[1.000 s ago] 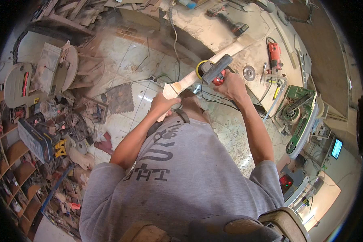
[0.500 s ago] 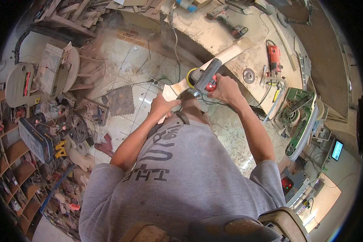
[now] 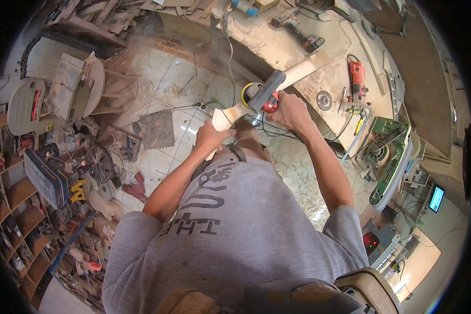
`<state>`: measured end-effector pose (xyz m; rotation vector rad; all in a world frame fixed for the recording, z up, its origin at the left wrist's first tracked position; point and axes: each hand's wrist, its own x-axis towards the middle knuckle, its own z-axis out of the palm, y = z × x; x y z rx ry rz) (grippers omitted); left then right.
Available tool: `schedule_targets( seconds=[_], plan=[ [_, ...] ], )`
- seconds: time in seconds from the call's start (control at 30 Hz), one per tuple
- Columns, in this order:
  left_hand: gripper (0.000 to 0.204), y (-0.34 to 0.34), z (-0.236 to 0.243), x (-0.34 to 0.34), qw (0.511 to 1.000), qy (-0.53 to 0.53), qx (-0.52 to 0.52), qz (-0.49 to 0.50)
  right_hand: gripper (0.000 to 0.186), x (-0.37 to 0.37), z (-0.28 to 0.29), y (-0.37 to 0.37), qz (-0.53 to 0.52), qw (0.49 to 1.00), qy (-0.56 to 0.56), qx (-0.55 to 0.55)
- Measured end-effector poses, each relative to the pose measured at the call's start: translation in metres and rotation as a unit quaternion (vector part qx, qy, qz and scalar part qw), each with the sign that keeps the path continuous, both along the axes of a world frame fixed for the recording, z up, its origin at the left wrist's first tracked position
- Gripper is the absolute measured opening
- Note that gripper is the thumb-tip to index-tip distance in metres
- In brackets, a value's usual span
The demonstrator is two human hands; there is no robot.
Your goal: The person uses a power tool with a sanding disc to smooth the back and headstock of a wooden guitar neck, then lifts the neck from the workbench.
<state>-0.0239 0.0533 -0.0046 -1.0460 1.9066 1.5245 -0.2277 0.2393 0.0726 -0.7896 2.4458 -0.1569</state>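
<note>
My left hand (image 3: 212,137) is closed round the near end of a long, pale, curved piece of wood (image 3: 224,117), held close to my waist. The wood's far end reaches over the edge of the workbench (image 3: 298,99). With my right hand (image 3: 289,111) I grip a red power sander (image 3: 269,99) that has a dark tubular part and a yellow-edged round pad. The pad is turned toward the middle of the wood; their exact contact is hidden behind the tool.
On the bench lie a cordless drill (image 3: 297,30), a red power tool (image 3: 357,78) and a round disc (image 3: 324,100). A green machine (image 3: 387,152) stands at the right. Shelves (image 3: 23,193) and clutter fill the left side. Cables (image 3: 178,108) cross the tiled floor.
My right hand and the sander have shifted slightly up, and the dark tubular part is tilted a little differently. My left hand keeps its hold on the wood, almost unmoved.
</note>
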Motion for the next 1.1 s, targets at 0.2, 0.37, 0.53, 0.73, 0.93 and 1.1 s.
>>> schedule_targets(
  seconds=[0.2,0.37,0.53,0.73,0.93,1.1],
  plan=[
    [0.054,0.003,0.0,-0.001,0.999,0.002,-0.033,0.02,0.064,-0.004,0.0,-0.005,0.037,0.999,-0.022,0.022],
    [0.057,0.005,0.005,0.0,0.998,0.01,-0.057,0.021,0.064,-0.005,0.001,-0.009,0.021,1.0,-0.017,0.014],
    [0.069,0.005,0.01,0.0,0.997,-0.001,-0.073,0.022,0.058,-0.011,0.003,-0.016,0.01,1.0,-0.004,0.008],
    [0.073,0.004,0.011,0.001,0.995,0.014,-0.104,0.004,0.057,-0.009,0.003,-0.015,0.008,1.0,-0.005,-0.007],
    [0.067,0.005,0.01,0.0,0.994,0.018,-0.11,0.012,0.055,-0.032,-0.01,0.006,-0.045,0.999,0.015,0.011],
    [0.064,0.004,0.004,-0.001,0.996,0.008,-0.083,0.025,0.06,-0.101,-0.018,0.059,-0.155,0.987,0.035,0.031]
  ],
)
